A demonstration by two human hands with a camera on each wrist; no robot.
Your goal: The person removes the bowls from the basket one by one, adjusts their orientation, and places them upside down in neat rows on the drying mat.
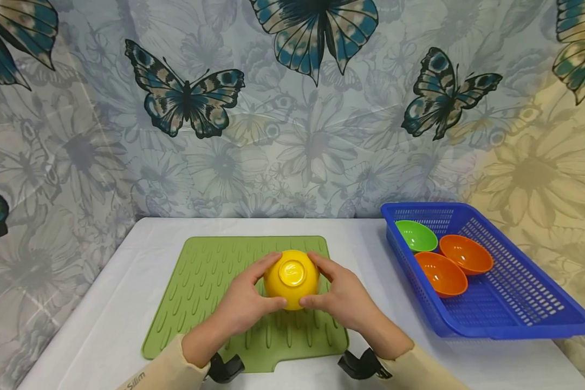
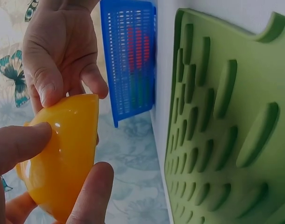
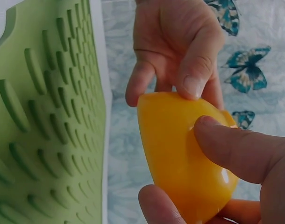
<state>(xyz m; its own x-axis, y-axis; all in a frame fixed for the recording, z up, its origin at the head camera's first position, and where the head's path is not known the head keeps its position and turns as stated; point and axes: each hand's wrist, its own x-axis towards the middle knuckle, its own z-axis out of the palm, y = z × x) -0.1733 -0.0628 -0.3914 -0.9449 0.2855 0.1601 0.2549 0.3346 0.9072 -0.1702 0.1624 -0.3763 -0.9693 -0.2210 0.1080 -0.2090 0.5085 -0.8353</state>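
Note:
A yellow bowl (image 1: 291,292), turned upside down with its foot ring facing up, is held above the green drying mat (image 1: 200,287). My left hand (image 1: 246,295) grips its left side, thumb on the near part and fingers round the far side. From the other side my right hand (image 1: 343,295) holds it in the same way. In the left wrist view the bowl (image 2: 63,149) hangs apart from the ridged mat (image 2: 245,84), its rim turned toward it. The right wrist view shows the bowl (image 3: 175,144) between both hands' thumbs and fingers.
A blue plastic basket (image 1: 419,309) stands to the right on the white-covered table (image 1: 365,254). Inside it lie a green bowl (image 1: 419,236) and two orange bowls, one near (image 1: 441,275) and one farther right (image 1: 468,254). A butterfly-print cloth (image 1: 292,162) hangs behind.

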